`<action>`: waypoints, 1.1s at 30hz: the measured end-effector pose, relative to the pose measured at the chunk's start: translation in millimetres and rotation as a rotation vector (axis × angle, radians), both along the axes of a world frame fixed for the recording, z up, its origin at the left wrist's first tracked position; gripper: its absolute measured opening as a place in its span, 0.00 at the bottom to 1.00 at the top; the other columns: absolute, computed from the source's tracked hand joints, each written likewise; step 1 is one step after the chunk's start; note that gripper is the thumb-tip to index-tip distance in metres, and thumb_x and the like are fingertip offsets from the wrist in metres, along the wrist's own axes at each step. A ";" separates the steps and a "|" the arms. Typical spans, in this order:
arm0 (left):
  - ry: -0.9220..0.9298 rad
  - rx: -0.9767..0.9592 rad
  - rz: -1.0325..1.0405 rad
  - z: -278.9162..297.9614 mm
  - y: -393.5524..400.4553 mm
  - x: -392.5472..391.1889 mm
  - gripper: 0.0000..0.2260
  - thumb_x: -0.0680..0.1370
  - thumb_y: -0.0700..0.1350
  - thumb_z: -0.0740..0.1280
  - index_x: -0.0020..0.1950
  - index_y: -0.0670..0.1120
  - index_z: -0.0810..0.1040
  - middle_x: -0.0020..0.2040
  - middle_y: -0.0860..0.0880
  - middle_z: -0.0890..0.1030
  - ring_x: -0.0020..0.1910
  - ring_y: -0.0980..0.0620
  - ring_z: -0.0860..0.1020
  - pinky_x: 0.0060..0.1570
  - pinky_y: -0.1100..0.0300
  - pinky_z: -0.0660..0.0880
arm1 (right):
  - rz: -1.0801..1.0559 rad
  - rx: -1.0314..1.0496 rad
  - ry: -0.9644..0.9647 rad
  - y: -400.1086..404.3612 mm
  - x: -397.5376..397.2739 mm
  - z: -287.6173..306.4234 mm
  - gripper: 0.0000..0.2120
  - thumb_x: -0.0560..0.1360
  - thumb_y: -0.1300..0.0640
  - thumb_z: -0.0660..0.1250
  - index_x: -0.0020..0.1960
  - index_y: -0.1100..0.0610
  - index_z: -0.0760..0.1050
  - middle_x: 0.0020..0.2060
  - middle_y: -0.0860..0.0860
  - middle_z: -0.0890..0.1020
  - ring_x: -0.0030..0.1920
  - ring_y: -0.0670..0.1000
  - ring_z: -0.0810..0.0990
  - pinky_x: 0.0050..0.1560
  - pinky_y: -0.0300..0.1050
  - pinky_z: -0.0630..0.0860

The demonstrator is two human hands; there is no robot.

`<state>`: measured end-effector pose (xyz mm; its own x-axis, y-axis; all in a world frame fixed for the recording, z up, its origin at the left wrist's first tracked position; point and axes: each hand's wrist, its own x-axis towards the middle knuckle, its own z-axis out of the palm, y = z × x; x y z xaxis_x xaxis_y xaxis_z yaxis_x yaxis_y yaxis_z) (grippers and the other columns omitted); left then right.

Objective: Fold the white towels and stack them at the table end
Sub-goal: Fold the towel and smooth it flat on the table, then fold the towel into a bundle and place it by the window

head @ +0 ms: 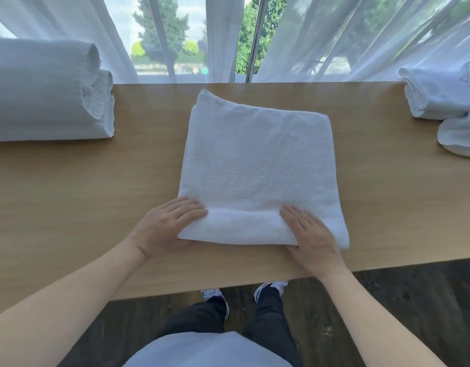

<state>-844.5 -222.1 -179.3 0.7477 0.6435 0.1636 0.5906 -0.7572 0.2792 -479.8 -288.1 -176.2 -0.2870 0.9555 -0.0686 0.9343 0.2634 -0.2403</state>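
My left fingers point(191, 207) lie over the near left corner of the towel point(257, 160) with the thumb tucked under its edge, so that hand point(167, 226) grips the corner. My right fingers point(294, 215) rest nearly straight on the near edge, the right hand point(312, 238) pressing rather than pinching, though I cannot see its thumb. The towel lies folded in the middle of the counter point(83, 181), a thick rolled fold along its near edge. I judge it soft, light and floppy, not slippery; it will sag if lifted by one point, so both near corners are the places to hold. A folded stack point(48, 94) sits at the left end, and loose towels point(445, 102) are heaped at the right.
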 end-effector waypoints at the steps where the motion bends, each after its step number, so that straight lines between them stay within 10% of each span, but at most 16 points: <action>1: -0.071 -0.081 0.048 5.5 2.9 0.3 0.23 0.70 0.48 0.75 0.63 0.43 0.81 0.61 0.47 0.83 0.61 0.47 0.81 0.62 0.48 0.78 | -0.059 -0.072 0.046 3.6 1.5 7.2 0.35 0.68 0.62 0.76 0.74 0.55 0.71 0.70 0.51 0.76 0.69 0.57 0.76 0.69 0.51 0.70; 5: -0.343 -0.501 0.329 36.7 21.0 -0.8 0.23 0.64 0.53 0.72 0.58 0.66 0.77 0.53 0.64 0.82 0.52 0.60 0.81 0.50 0.64 0.77 | -0.206 -0.238 0.115 28.6 16.5 39.5 0.20 0.77 0.46 0.68 0.67 0.38 0.70 0.58 0.38 0.80 0.54 0.48 0.76 0.48 0.43 0.69; 11: -0.793 -0.556 0.527 70.2 62.0 25.7 0.24 0.68 0.54 0.77 0.62 0.60 0.78 0.54 0.58 0.84 0.53 0.59 0.81 0.46 0.68 0.77 | -0.317 -0.430 0.364 96.9 37.4 92.0 0.17 0.68 0.31 0.67 0.54 0.34 0.76 0.43 0.34 0.81 0.44 0.36 0.78 0.41 0.41 0.73; 17: -0.705 -0.867 0.578 73.6 111.5 45.3 0.32 0.60 0.61 0.79 0.63 0.65 0.76 0.55 0.61 0.83 0.54 0.61 0.81 0.47 0.64 0.78 | -0.261 -0.573 0.437 172.1 61.9 103.4 0.20 0.67 0.30 0.69 0.46 0.46 0.81 0.35 0.44 0.80 0.34 0.41 0.78 0.38 0.42 0.71; 30: -0.796 -0.950 0.996 44.4 182.5 79.0 0.25 0.64 0.73 0.69 0.47 0.54 0.84 0.47 0.48 0.86 0.47 0.48 0.84 0.46 0.46 0.79 | -0.325 -0.632 0.498 263.9 124.2 112.6 0.22 0.63 0.29 0.74 0.41 0.48 0.81 0.36 0.42 0.83 0.35 0.40 0.79 0.39 0.41 0.69; 33: -0.852 -0.987 1.040 42.0 197.9 81.4 0.28 0.65 0.73 0.70 0.47 0.51 0.84 0.41 0.50 0.85 0.40 0.52 0.83 0.34 0.58 0.78 | -0.427 -0.602 0.779 258.6 144.7 107.0 0.24 0.65 0.36 0.77 0.59 0.39 0.78 0.50 0.40 0.85 0.52 0.40 0.82 0.51 0.41 0.73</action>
<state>-763.1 -24.2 -137.3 -0.1210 0.8729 -0.4726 0.1336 0.4861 0.8636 -335.1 -29.5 -69.3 -0.1058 0.8571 -0.5042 0.4544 -0.4093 -0.7912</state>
